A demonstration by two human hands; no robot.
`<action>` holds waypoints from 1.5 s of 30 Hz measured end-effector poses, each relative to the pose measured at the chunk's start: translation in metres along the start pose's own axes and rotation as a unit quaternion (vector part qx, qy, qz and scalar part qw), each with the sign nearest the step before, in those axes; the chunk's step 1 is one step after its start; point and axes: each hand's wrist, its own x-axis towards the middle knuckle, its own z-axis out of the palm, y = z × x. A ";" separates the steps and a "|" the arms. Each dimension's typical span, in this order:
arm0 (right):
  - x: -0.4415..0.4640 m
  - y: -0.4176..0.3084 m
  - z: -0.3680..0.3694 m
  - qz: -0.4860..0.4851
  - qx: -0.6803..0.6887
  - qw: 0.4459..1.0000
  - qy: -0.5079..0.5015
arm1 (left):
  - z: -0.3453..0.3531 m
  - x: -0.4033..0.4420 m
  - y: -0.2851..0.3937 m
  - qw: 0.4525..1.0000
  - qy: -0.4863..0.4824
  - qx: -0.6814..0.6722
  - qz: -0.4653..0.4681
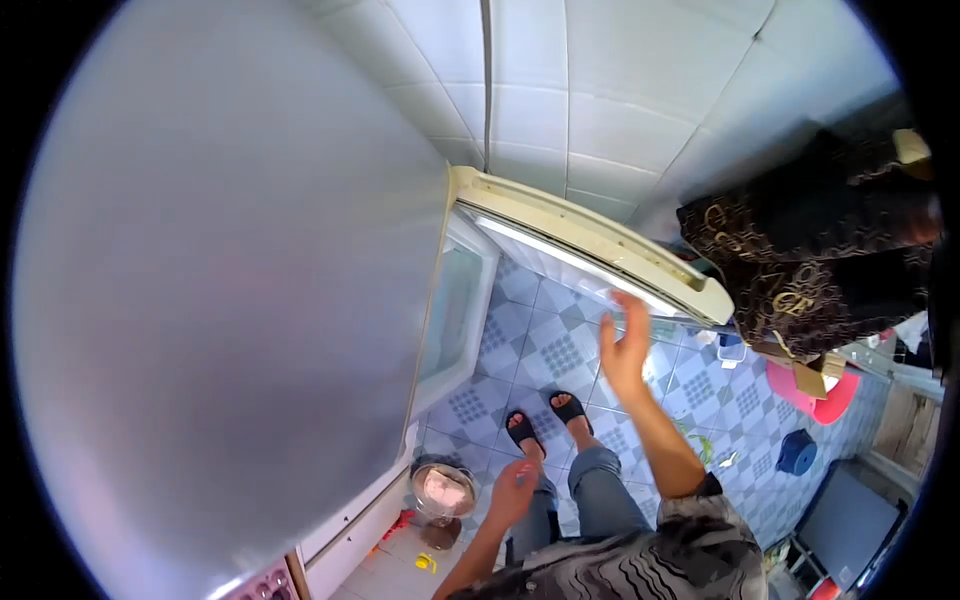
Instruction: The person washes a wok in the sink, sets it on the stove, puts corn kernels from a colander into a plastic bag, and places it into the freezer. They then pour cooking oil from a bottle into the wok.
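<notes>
A refrigerator (230,250) fills the left side, its door (590,235) swung open across the upper middle. Part of its pale interior (460,310) shows between body and door. My right hand (626,345) is raised beside the door's inner edge, thumb and fingers apart, with nothing in it; whether a fingertip touches the door I cannot tell. My left hand (512,492) hangs low near my left knee, its fingers partly curled and blurred. A metal bowl (444,490) with something pale in it stands to the left of that hand.
Dark patterned fabric (780,240) hangs at the right beyond the door. A pink tub (845,398), a blue stool (797,453) and a grey panel (850,522) are farther right. My sandalled feet stand on blue floor tiles (560,350). Scraps lie on the floor.
</notes>
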 end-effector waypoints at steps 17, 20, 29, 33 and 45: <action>-0.052 0.016 -0.054 -0.003 -0.288 0.931 -0.223 | -0.017 -0.229 -0.033 0.934 0.258 0.239 0.070; -0.120 -0.061 -0.031 -0.068 -0.291 0.857 -0.421 | 0.000 -0.303 -0.080 0.923 0.315 0.220 -0.029; -0.410 -0.165 0.027 -0.372 -0.212 0.520 -0.739 | 0.141 -0.497 -0.234 0.838 0.438 -0.050 -0.321; -0.496 -0.149 0.023 -0.370 -0.271 0.394 -0.797 | 0.230 -0.534 -0.262 0.786 0.475 -0.175 -0.354; -0.676 -0.211 -0.063 -0.569 -0.387 0.205 -0.696 | 0.394 -0.441 -0.325 0.516 0.388 -0.738 -0.197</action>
